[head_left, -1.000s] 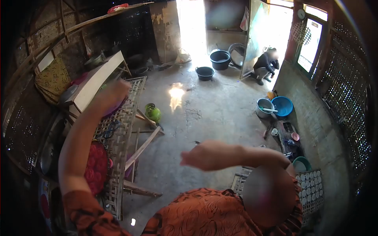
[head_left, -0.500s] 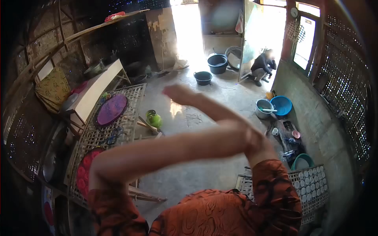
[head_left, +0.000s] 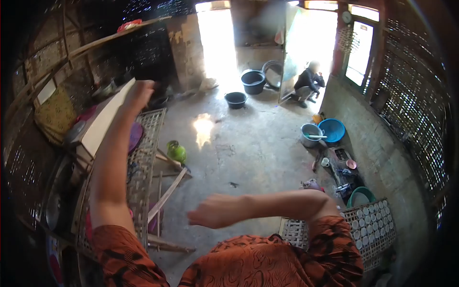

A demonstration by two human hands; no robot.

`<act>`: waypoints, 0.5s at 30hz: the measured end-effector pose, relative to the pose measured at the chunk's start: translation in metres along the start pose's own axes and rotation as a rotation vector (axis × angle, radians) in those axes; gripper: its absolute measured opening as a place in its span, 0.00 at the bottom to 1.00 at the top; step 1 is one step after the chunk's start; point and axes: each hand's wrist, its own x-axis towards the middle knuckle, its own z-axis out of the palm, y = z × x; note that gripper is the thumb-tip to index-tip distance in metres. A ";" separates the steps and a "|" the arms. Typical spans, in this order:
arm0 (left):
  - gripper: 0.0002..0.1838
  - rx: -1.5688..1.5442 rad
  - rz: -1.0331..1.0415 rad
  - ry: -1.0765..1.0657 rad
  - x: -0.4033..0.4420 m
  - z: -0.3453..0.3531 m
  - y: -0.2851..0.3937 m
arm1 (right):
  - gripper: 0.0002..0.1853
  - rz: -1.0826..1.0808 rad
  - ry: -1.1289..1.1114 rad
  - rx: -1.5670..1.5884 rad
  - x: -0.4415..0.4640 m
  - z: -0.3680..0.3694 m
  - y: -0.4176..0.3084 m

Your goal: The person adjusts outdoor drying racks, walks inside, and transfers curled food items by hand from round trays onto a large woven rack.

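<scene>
My left hand (head_left: pixel 138 94) is raised at the upper left, over the far end of a long pale table (head_left: pixel 98 125). Its fingers are curled in and slightly blurred, and nothing shows in them. My right hand (head_left: pixel 215 210) hangs in the air in front of my chest, its fingers folded in, with no object visible. Below my left arm is a woven bamboo rack (head_left: pixel 144 165). A purple round tray (head_left: pixel 136 136) on it is partly hidden by that arm. Both hands appear apart from every surface.
A green gas cylinder (head_left: pixel 177 152) stands beside the rack. Black tubs (head_left: pixel 253 82) sit near the bright doorway, where a person (head_left: pixel 308 83) crouches. A metal pot (head_left: pixel 311 135) and blue basin (head_left: pixel 332 130) line the right wall. White round pieces (head_left: pixel 368 225) cover another rack.
My arms were crossed in front of me; now they are apart. The left hand has swung up and left, the right hand down toward my chest. The view has shifted slightly.
</scene>
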 end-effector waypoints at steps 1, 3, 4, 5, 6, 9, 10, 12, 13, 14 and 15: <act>0.07 -0.125 0.275 0.271 0.021 0.035 0.012 | 0.16 -0.003 0.017 -0.036 0.024 0.006 0.006; 0.05 -0.213 0.188 -0.175 0.053 0.038 0.115 | 0.11 -0.098 0.161 -0.219 0.076 0.012 0.042; 0.04 -0.167 0.363 -0.086 0.054 0.061 0.153 | 0.09 -0.082 0.103 -0.439 0.093 -0.002 0.057; 0.12 -0.570 0.320 -0.374 0.036 0.043 0.201 | 0.11 -0.358 0.544 -0.371 0.110 -0.001 0.098; 0.18 -0.648 0.618 -0.342 0.004 0.030 0.233 | 0.14 -0.171 0.270 -0.247 0.099 -0.044 0.087; 0.11 -0.622 0.849 -0.706 -0.077 -0.030 0.321 | 0.16 0.074 0.529 -0.338 0.100 -0.091 0.177; 0.10 -0.490 0.942 -0.726 -0.108 -0.033 0.318 | 0.16 0.045 0.594 -0.273 0.071 -0.110 0.185; 0.13 -0.509 0.905 -0.795 -0.141 -0.039 0.285 | 0.14 0.168 0.652 -0.360 0.004 -0.145 0.148; 0.11 -0.601 0.592 -0.921 -0.139 -0.049 0.259 | 0.12 0.145 0.689 -0.419 -0.026 -0.151 0.136; 0.10 -0.555 0.643 -0.629 -0.153 -0.022 0.211 | 0.12 0.178 0.651 -0.378 -0.054 -0.154 0.106; 0.12 -0.298 0.570 -0.663 -0.148 -0.012 0.162 | 0.11 0.210 0.612 -0.335 -0.078 -0.148 0.079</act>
